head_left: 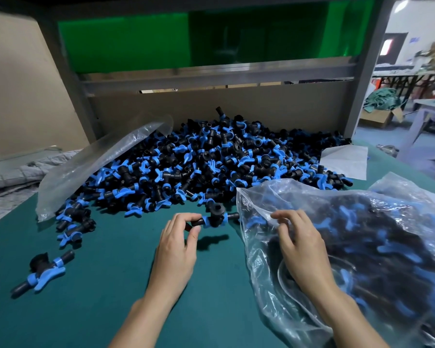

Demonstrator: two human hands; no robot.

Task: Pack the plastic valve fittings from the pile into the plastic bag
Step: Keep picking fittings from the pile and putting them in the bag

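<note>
Head view is showing the L hand [178, 237] at lower ctr of frame, pinching the black stub end of one valve fitting [212, 218] btwn thumb and fingertips and holding it just above the green bench [111, 285], w/ its shadow falling on the surface below. The fitting's far end is reaching right up beside the edge of the plastic bag [362, 222]. The R hand [299, 242], right of ctr, is lying on that bag w/ fingers curled, gripping the clear film near its mouth. The bag is sitting at lower right, already bulging w/ black-and-blue fittings. The pile [211, 159] is spreading across mid-frame. An empty bag [98, 159] is leaning on the pile's left side. A loose fitting [45, 270] is lying apart at lower left, and a white sheet [344, 159] is resting at the pile's right edge.
</note>
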